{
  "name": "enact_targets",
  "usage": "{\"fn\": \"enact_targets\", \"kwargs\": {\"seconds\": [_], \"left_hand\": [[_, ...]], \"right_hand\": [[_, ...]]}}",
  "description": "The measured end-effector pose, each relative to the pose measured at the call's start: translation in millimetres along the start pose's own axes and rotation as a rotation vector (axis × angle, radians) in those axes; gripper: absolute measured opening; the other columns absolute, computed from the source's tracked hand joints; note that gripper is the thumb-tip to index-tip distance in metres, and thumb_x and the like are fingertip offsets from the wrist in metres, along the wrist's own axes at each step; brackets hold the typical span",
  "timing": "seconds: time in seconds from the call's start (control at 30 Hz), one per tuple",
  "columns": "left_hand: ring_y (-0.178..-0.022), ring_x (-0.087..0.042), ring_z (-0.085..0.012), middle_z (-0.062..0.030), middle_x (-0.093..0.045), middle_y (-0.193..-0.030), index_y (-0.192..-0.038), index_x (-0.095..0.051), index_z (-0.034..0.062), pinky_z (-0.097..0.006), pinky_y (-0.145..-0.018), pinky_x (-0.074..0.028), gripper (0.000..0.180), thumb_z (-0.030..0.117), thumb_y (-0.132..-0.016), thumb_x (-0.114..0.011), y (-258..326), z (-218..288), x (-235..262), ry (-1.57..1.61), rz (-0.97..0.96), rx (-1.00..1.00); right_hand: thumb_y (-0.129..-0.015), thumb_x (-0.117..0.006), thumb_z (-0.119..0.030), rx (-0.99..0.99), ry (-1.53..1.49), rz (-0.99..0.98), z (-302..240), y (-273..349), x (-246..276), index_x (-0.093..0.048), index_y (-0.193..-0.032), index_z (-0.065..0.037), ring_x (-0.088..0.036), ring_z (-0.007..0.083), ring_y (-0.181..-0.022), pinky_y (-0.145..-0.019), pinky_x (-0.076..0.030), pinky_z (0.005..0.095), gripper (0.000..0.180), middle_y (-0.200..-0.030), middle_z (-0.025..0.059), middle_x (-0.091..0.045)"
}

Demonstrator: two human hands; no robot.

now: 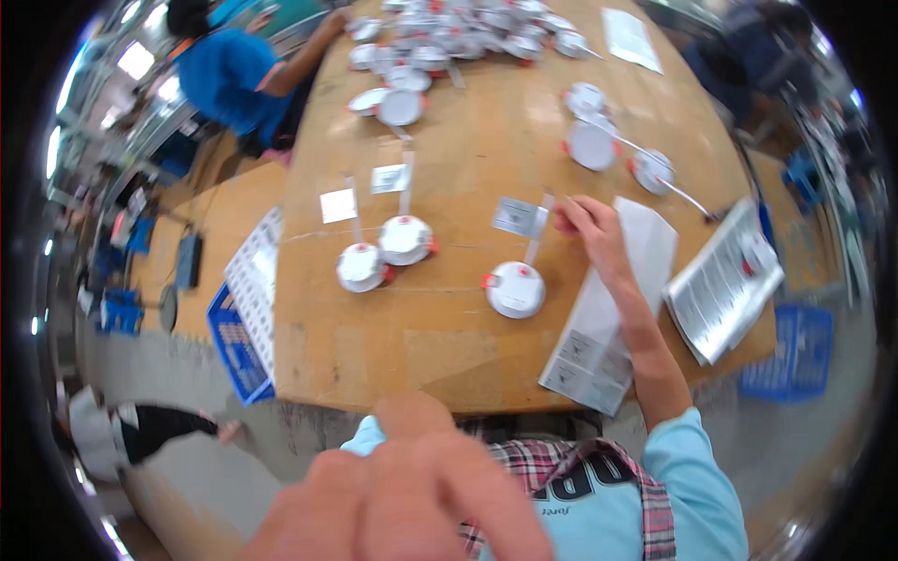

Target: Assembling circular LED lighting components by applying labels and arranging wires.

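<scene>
- Hands first: the right hand (591, 227) reaches forward over the wooden tabletop (449, 327), its fingertips pinched on the top end of a thin pale strip (537, 234) beside a small grey label card (517, 216).
- That strip runs from the fingertips down and slightly left to a round white downlight (515, 289) with red spring clips, so its long axis lies almost straight toward the person, tilted a little leftward.
- The downlight sits on the tabletop just left of the right forearm, nearer the person than the pinching fingers.
- The left hand (412, 496) is raised close to the camera at the lower edge, blurred; it looks loosely curled and seems to hold nothing, though a grasp cannot be ruled out. It is well apart from the downlight, so the right hand is plainly the nearer one.
- Two more white downlights (383, 252) with their own strips lie to the left of the held one, apart from both hands.
- A white paper sheet (608, 318) lies under the right forearm, and a tray of printed sheets (722, 285) sits at the right edge of the tabletop.
</scene>
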State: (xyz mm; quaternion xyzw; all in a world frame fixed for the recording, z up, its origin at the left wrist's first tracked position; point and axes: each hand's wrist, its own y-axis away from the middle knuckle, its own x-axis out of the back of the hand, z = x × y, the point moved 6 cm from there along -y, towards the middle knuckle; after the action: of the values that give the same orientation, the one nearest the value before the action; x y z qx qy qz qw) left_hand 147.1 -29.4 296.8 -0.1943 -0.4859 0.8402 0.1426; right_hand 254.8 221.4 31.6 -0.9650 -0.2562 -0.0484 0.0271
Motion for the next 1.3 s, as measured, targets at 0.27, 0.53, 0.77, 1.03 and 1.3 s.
{"fn": "enact_targets", "kwargs": {"seconds": [0.27, 0.53, 0.77, 1.03, 1.3], "left_hand": [[-0.069, -0.054, -0.0189, -0.0065, -0.058, -0.07, -0.072, -0.056, 0.0038, -0.029, -0.057, -0.041, 0.018, 0.014, -0.087, -0.054, 4, -3, 33, -0.191, 0.325, -0.471], [-0.068, -0.054, -0.0148, -0.0046, -0.061, -0.075, -0.076, -0.057, 0.002, -0.027, -0.058, -0.041, 0.015, 0.01, -0.088, -0.053, 4, -31, 62, -0.13, 0.49, -0.064], [-0.067, -0.053, -0.0152, -0.0052, -0.061, -0.073, -0.077, -0.057, 0.0011, -0.027, -0.057, -0.041, 0.015, 0.009, -0.088, -0.052, 0, -47, 69, -0.155, 0.517, -0.018], [-0.067, -0.053, -0.0147, -0.0052, -0.06, -0.071, -0.077, -0.056, 0.0009, -0.028, -0.057, -0.04, 0.014, 0.008, -0.088, -0.051, 2, -49, 75, -0.135, 0.542, 0.052], [-0.063, -0.053, -0.0149, -0.0037, -0.059, -0.067, -0.076, -0.055, 0.0021, -0.027, -0.057, -0.04, 0.014, 0.007, -0.088, -0.051, 1, -40, 72, -0.097, 0.528, 0.099]], "right_hand": [[-0.094, -0.051, -0.017, 0.039, 0.15, -0.039, -18, 12, -14, -0.062, -0.083, 0.003, -0.051, 0.0086, -0.066, -0.061, -0.042, 0.0236, 0.025, -0.071, 0.0026, -0.057], [-0.095, -0.05, -0.015, -0.059, 0.1, -0.084, -24, 11, -31, -0.059, -0.085, 0.003, -0.049, 0.0094, -0.066, -0.062, -0.04, 0.0239, 0.023, -0.071, 0.003, -0.056], [-0.096, -0.049, -0.015, -0.085, 0.115, -0.07, -26, 3, -21, -0.059, -0.085, 0.003, -0.048, 0.0095, -0.066, -0.063, -0.04, 0.0238, 0.023, -0.071, 0.0028, -0.055], [-0.096, -0.048, -0.013, -0.049, 0.122, -0.045, -17, 2, -19, -0.059, -0.085, 0.003, -0.048, 0.0093, -0.066, -0.062, -0.04, 0.0236, 0.023, -0.071, 0.0025, -0.055], [-0.096, -0.048, -0.012, -0.026, 0.129, -0.044, -12, 6, -23, -0.059, -0.086, 0.003, -0.049, 0.0094, -0.067, -0.063, -0.041, 0.0235, 0.022, -0.072, 0.0026, -0.056]]}}
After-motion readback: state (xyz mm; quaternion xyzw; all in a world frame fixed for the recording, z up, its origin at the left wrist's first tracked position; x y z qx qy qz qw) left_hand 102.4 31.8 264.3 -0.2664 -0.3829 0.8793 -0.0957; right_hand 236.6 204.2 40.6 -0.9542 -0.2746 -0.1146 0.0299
